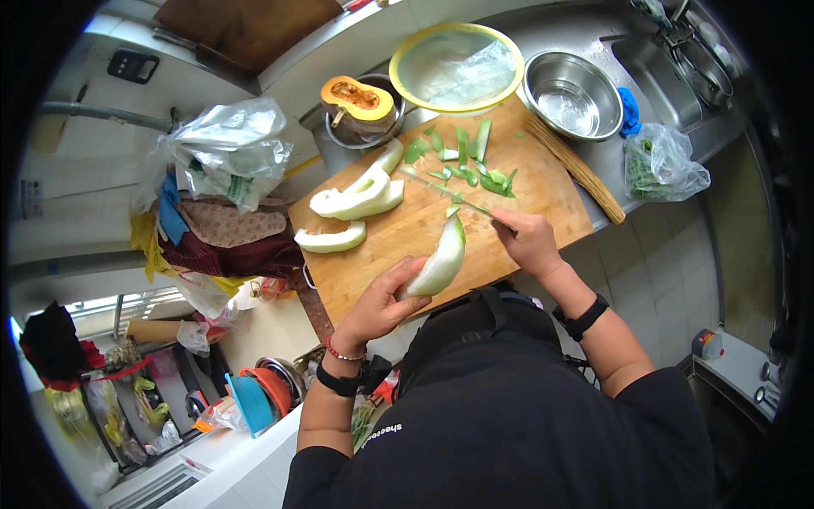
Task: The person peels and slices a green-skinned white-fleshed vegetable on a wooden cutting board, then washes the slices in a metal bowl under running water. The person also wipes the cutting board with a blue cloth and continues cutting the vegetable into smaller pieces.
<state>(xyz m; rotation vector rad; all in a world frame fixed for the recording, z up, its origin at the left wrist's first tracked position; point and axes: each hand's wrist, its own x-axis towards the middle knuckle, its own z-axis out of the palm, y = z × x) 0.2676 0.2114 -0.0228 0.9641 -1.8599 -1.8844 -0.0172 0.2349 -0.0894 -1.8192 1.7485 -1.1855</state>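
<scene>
My left hand point(385, 299) grips a peeled piece of pale melon or gourd point(439, 264) at its lower end, above the near edge of a wooden cutting board point(540, 172). A little green rind shows near the piece's upper tip. My right hand point(531, 242) is closed around the handle of a knife, whose thin blade point(445, 191) points up and left over the board. Green peelings point(499, 181) lie scattered beyond the blade. Several peeled, curved pieces point(356, 197) rest on the board's left side, one of them point(332, 238) apart and nearer to me.
Behind the board are a cut pumpkin point(359, 105) in a metal bowl, a yellow-rimmed strainer point(397, 89) holding a plastic bag, and a steel bowl point(566, 95). A ridged wooden stick point(579, 165) lies along the right edge. Farther right are bagged greens point(661, 165) and a sink point(661, 83).
</scene>
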